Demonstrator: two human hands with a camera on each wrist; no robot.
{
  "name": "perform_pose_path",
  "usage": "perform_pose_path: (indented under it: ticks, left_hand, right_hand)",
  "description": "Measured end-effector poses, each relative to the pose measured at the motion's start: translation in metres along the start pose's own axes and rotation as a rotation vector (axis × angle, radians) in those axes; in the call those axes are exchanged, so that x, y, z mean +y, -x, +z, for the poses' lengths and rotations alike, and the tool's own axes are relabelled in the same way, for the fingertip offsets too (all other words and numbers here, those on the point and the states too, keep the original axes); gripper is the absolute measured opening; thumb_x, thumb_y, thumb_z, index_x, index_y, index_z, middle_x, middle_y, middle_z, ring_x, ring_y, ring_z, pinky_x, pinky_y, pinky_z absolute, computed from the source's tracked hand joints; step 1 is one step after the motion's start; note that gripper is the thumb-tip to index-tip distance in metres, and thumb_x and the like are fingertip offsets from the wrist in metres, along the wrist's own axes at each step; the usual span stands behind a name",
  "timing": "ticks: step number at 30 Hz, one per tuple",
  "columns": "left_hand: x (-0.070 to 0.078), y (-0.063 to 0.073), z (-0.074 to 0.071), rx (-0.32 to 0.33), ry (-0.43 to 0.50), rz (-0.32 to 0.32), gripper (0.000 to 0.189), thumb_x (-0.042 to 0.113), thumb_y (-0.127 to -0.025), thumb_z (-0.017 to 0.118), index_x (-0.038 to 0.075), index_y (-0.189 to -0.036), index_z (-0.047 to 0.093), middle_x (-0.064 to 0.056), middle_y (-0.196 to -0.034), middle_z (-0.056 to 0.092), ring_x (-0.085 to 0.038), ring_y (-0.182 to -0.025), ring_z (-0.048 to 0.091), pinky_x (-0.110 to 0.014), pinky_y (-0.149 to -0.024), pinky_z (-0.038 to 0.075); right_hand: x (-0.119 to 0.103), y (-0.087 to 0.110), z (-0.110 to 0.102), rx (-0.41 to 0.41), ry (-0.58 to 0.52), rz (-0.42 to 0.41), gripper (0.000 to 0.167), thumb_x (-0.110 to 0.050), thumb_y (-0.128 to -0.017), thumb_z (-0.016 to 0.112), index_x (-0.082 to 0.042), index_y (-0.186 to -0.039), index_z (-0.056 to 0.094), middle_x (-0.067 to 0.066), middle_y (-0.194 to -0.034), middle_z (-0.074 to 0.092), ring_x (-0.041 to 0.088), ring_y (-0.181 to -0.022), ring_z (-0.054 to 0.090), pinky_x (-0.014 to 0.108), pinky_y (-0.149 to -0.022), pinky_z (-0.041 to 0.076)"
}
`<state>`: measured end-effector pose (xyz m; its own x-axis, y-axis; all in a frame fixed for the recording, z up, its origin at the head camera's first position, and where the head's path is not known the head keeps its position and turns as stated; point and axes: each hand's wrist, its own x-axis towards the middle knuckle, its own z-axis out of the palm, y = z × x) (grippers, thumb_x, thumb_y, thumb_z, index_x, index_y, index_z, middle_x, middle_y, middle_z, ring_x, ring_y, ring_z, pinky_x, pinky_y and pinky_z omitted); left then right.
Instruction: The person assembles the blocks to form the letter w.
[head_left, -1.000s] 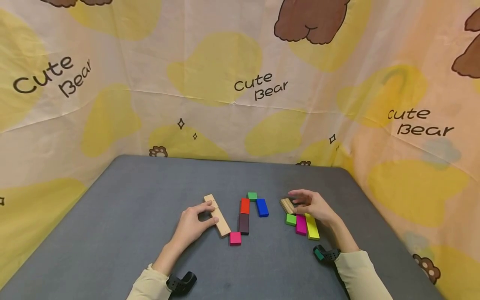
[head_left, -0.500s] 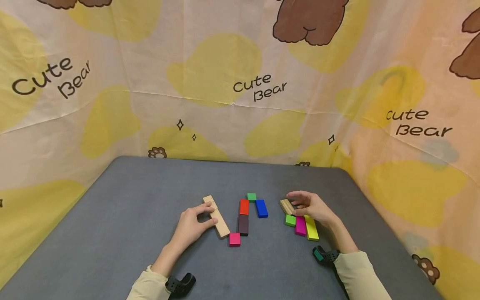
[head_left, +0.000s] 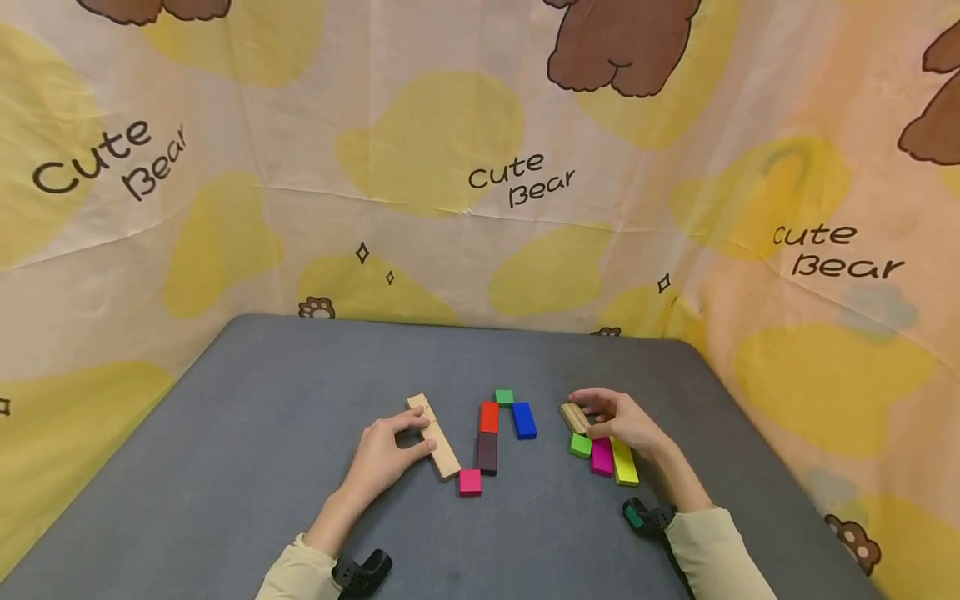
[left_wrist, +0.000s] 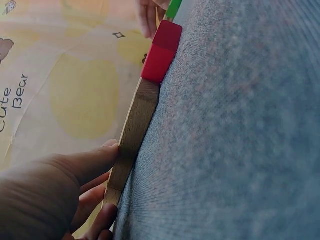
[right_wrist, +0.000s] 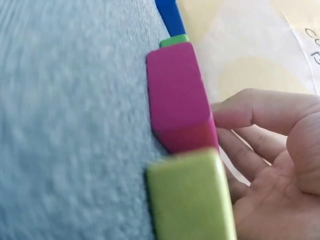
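My left hand (head_left: 382, 454) rests its thumb and fingertips on two plain wooden blocks laid end to end: a short one (head_left: 417, 403) and a longer one (head_left: 444, 457). In the left wrist view the thumb lies on the upper edge of the longer block. A pink block (head_left: 470, 482) touches its near end. At the right, my right hand (head_left: 628, 423) pinches a ridged wooden block (head_left: 574, 418), index finger at the far end and thumb at the near end. That block touches a light green block (head_left: 580, 445); magenta (head_left: 602, 457) and yellow (head_left: 625, 462) blocks stand beside it.
Between the hands, a dark purple block (head_left: 487, 454) and red block (head_left: 489, 417) form a column from the pink one. A green block (head_left: 504, 397) and blue block (head_left: 524, 421) adjoin at the far end. Grey table (head_left: 315, 375); patterned cloth (head_left: 420, 133) behind.
My right index finger has come down onto the far end of the ridged wooden block. The left hand stays on its blocks, and the blocks keep their places; the head view tilts slightly.
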<state>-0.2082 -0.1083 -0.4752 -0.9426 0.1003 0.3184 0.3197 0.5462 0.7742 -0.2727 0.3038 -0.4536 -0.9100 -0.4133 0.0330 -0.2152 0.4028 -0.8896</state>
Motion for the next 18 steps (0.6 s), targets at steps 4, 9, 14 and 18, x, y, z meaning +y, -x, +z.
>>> perform_pose_path:
  ticks: [4,9,14,18]
  left_hand:
    - [0.0003,-0.0005,-0.0002,0.000,0.007,0.001,0.034,0.020,-0.080,0.084,0.009,-0.111,0.075,-0.005,-0.130,0.063,-0.031,-0.129,0.049,-0.055,-0.105,0.034]
    - [0.0008,0.0006,0.0002,0.006,0.011,0.021,0.033,0.020,-0.081,0.083,0.008,-0.110,0.075,-0.007,-0.130,0.063,-0.033,-0.128,0.050,-0.057,-0.104,0.034]
    - [0.0011,0.0001,-0.0011,0.012,0.012,0.021,0.032,0.018,-0.081,0.083,0.008,-0.110,0.075,-0.007,-0.129,0.063,-0.033,-0.128,0.050,-0.058,-0.104,0.033]
    - [0.0003,0.0009,-0.0012,0.008,0.010,0.014,0.032,0.018,-0.080,0.083,0.008,-0.110,0.075,-0.007,-0.130,0.063,-0.033,-0.128,0.050,-0.057,-0.104,0.034]
  right_hand:
    - [-0.0012,0.0000,0.0025,0.015,0.012,0.004,0.058,0.005,-0.078,0.072,-0.001,-0.134,0.058,0.016,-0.134,0.057,0.035,-0.114,0.051,0.035,-0.086,0.047]
    - [0.0002,-0.0004,0.0037,0.029,0.008,0.013,0.060,0.008,-0.075,0.072,0.001,-0.133,0.058,0.018,-0.133,0.056,0.035,-0.112,0.051,0.035,-0.084,0.049]
    - [-0.0004,-0.0019,0.0053,0.032,0.013,0.026,0.060,0.008,-0.074,0.072,0.000,-0.133,0.058,0.018,-0.132,0.056,0.035,-0.112,0.051,0.038,-0.085,0.048]
    - [-0.0008,-0.0019,0.0066,0.041,0.021,0.049,0.061,0.007,-0.073,0.073,-0.002,-0.132,0.059,0.016,-0.131,0.057,0.033,-0.111,0.051,0.038,-0.086,0.049]
